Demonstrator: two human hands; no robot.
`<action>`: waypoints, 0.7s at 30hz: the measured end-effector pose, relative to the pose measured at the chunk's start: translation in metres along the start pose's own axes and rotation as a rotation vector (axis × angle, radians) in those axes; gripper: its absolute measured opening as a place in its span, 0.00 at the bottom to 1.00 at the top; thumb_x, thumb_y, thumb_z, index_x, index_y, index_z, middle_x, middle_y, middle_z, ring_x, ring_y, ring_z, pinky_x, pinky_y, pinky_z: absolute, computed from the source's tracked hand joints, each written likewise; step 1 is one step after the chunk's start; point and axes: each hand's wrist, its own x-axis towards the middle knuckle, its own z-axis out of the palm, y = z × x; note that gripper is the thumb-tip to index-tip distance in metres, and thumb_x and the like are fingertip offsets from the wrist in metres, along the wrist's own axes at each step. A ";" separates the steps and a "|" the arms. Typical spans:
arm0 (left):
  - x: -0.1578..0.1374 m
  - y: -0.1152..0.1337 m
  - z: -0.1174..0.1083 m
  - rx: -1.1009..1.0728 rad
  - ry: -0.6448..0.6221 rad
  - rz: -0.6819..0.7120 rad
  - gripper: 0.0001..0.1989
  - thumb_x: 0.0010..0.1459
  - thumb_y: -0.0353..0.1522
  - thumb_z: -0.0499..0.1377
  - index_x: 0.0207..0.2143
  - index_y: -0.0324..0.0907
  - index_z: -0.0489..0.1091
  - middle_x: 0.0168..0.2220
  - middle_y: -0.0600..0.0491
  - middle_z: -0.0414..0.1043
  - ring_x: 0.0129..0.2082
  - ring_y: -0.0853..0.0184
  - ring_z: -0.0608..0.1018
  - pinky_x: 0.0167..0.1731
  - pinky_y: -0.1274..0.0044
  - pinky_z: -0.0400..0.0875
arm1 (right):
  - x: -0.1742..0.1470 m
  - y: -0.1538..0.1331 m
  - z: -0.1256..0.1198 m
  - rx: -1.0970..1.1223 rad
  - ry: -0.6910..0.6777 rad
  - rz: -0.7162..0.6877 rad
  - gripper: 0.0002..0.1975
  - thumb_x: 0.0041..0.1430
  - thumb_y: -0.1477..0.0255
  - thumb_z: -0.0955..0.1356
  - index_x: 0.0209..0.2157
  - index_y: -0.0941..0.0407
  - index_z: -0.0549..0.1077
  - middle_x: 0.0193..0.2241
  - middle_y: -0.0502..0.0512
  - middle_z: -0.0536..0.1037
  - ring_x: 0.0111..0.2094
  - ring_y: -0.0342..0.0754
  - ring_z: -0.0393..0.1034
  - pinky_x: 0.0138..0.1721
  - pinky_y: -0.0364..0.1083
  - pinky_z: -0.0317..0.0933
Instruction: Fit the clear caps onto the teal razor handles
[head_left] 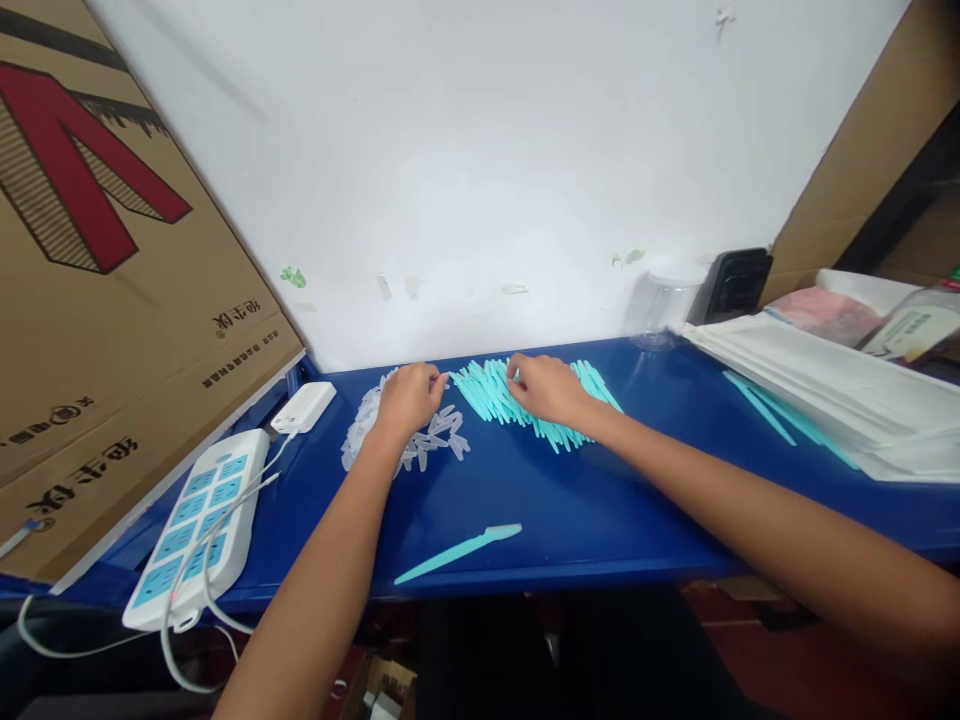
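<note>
My left hand (411, 400) is over a pile of small translucent plastic caps (431, 440), its fingers closed in a pinch. Whatever sits between those fingertips is too small to make out. My right hand (551, 388) rests on a heap of turquoise eyebrow razors (487, 390), thumb and fingers curled together. The hand itself hides what it may be gripping. One loose eyebrow razor (459, 553) lies by itself near the front edge of the blue table (600, 510), its head pointing right.
At the left are a white power strip (199, 510), a white charger box (304, 407) with cables, and a large cardboard box (135, 300). A clear jar (661, 310) stands against the wall. To the right, stacked white sheets (832, 380) lie beside more turquoise razors (787, 415).
</note>
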 end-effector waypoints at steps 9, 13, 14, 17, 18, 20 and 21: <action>-0.003 0.001 0.003 0.155 -0.143 -0.056 0.17 0.67 0.39 0.55 0.29 0.41 0.74 0.37 0.41 0.77 0.38 0.52 0.77 0.35 0.69 0.65 | -0.053 -0.053 -0.013 0.457 -0.511 -0.533 0.21 0.54 0.52 0.76 0.39 0.53 0.78 0.40 0.53 0.78 0.39 0.48 0.71 0.34 0.43 0.60; -0.002 0.002 0.003 0.186 -0.145 -0.059 0.16 0.68 0.38 0.54 0.30 0.41 0.74 0.39 0.42 0.76 0.41 0.53 0.77 0.37 0.68 0.68 | -0.071 -0.064 -0.003 0.442 -0.689 -0.598 0.19 0.56 0.54 0.75 0.35 0.55 0.76 0.38 0.51 0.76 0.35 0.45 0.68 0.31 0.42 0.57; -0.002 0.001 0.004 0.197 -0.142 -0.054 0.16 0.68 0.38 0.53 0.30 0.41 0.74 0.39 0.42 0.76 0.41 0.53 0.77 0.38 0.68 0.68 | -0.072 -0.064 -0.001 0.436 -0.710 -0.610 0.17 0.58 0.55 0.74 0.34 0.55 0.76 0.37 0.51 0.75 0.34 0.44 0.68 0.31 0.42 0.56; -0.003 -0.001 0.006 0.226 -0.131 -0.038 0.16 0.67 0.37 0.54 0.28 0.42 0.73 0.38 0.43 0.75 0.43 0.53 0.77 0.39 0.68 0.69 | -0.070 -0.061 0.000 0.483 -0.718 -0.617 0.16 0.61 0.57 0.73 0.31 0.56 0.75 0.34 0.50 0.74 0.33 0.43 0.66 0.31 0.42 0.55; -0.003 -0.002 0.006 0.232 -0.123 -0.031 0.15 0.66 0.36 0.54 0.28 0.42 0.73 0.38 0.43 0.76 0.43 0.52 0.77 0.40 0.67 0.69 | -0.068 -0.059 -0.001 0.526 -0.691 -0.604 0.16 0.61 0.57 0.73 0.31 0.56 0.75 0.33 0.50 0.73 0.32 0.43 0.66 0.31 0.42 0.55; -0.003 -0.003 0.007 0.211 -0.084 -0.016 0.11 0.63 0.34 0.56 0.29 0.42 0.74 0.37 0.43 0.76 0.44 0.52 0.76 0.41 0.66 0.70 | -0.064 -0.054 -0.002 0.637 -0.578 -0.548 0.16 0.62 0.57 0.72 0.30 0.56 0.74 0.28 0.48 0.70 0.28 0.41 0.62 0.29 0.42 0.54; -0.003 -0.003 0.007 0.171 -0.054 -0.008 0.08 0.61 0.32 0.57 0.31 0.42 0.74 0.37 0.44 0.76 0.44 0.52 0.76 0.43 0.66 0.70 | -0.061 -0.052 -0.002 0.697 -0.494 -0.500 0.16 0.63 0.58 0.71 0.30 0.56 0.74 0.25 0.46 0.67 0.25 0.40 0.59 0.27 0.42 0.52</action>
